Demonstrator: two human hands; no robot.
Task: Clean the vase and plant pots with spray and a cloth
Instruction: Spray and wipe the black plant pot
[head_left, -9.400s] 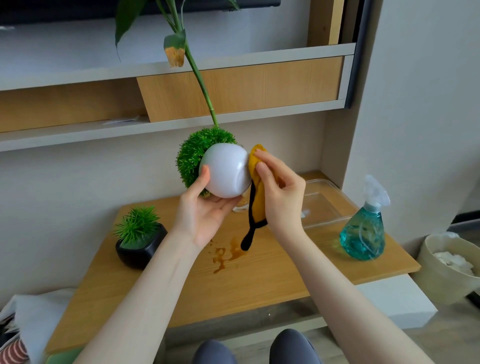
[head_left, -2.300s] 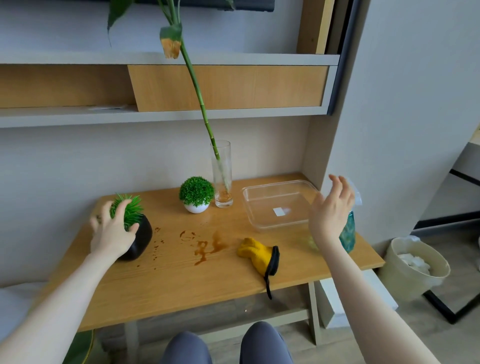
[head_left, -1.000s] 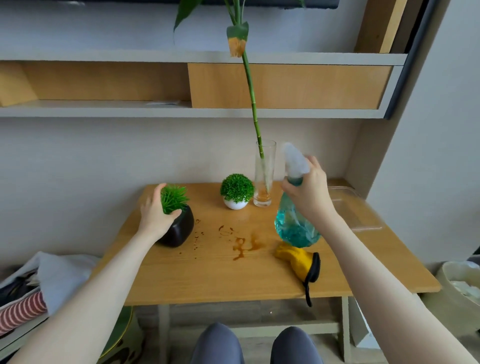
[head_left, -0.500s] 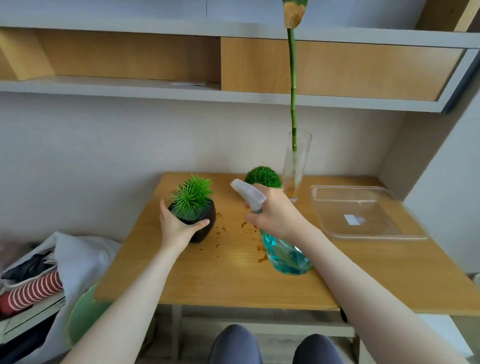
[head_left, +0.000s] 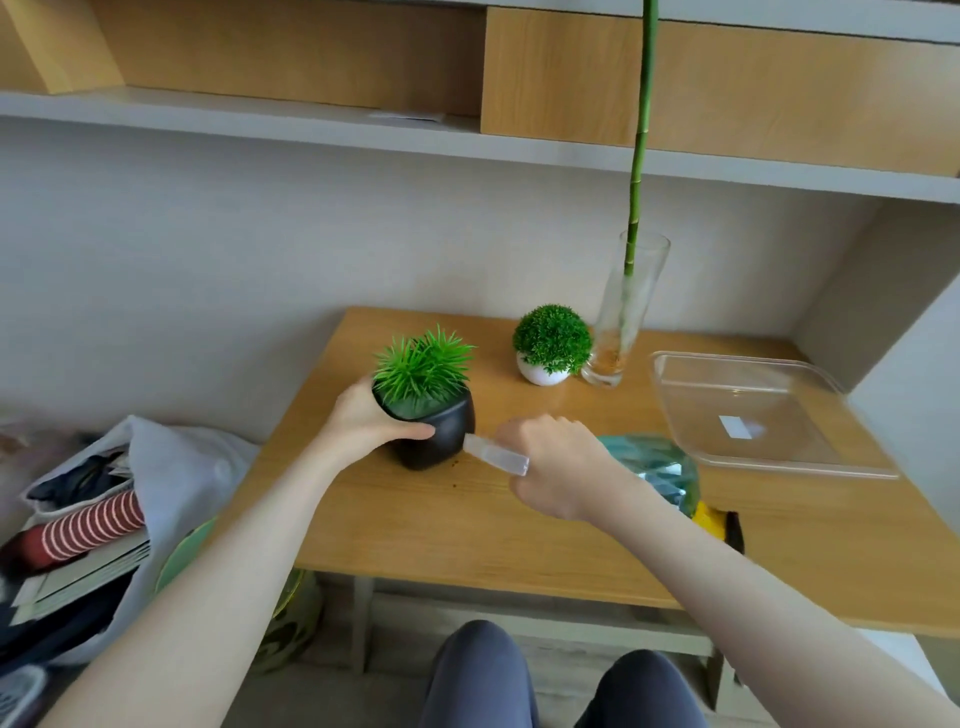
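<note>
My left hand (head_left: 363, 423) grips the left side of a black plant pot (head_left: 447, 431) with spiky green leaves, which stands on the wooden table (head_left: 467, 525). My right hand (head_left: 558, 470) holds a teal spray bottle (head_left: 657, 467) tilted sideways, its clear nozzle almost touching the pot's right side. A small white pot (head_left: 543, 371) with a round green bush stands further back. Beside it is a tall glass vase (head_left: 626, 317) holding a green stalk. The yellow cloth (head_left: 714, 522) with a black band lies on the table, mostly hidden behind my right forearm.
A clear plastic tray (head_left: 852, 465) sits at the table's right. Wooden shelves (head_left: 311, 119) run along the wall above. A pile of bags and clothes (head_left: 88, 514) lies on the floor at the left. My knees show below the table's front edge.
My right hand has lowered the spray bottle and tipped it sideways, bringing the nozzle up to the black pot. My left hand keeps its grip on the pot.
</note>
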